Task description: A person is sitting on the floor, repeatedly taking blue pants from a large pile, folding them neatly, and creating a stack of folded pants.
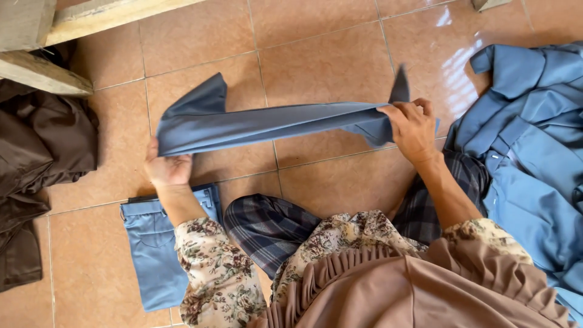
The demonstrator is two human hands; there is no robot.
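A blue-grey garment (267,121) is stretched flat between my hands above the tiled floor. My left hand (165,167) grips its left end, fingers curled under the cloth. My right hand (413,129) pinches its right end, where a corner of fabric sticks up. I sit cross-legged in dark plaid trousers (267,225), with floral sleeves and a tan pleated cloth over my chest.
A folded light blue garment (152,249) lies on the floor under my left forearm. A heap of blue clothes (534,140) lies at the right. Dark brown cloth (36,158) is piled at the left below wooden beams (42,73). Orange floor tiles (328,61) stretch ahead.
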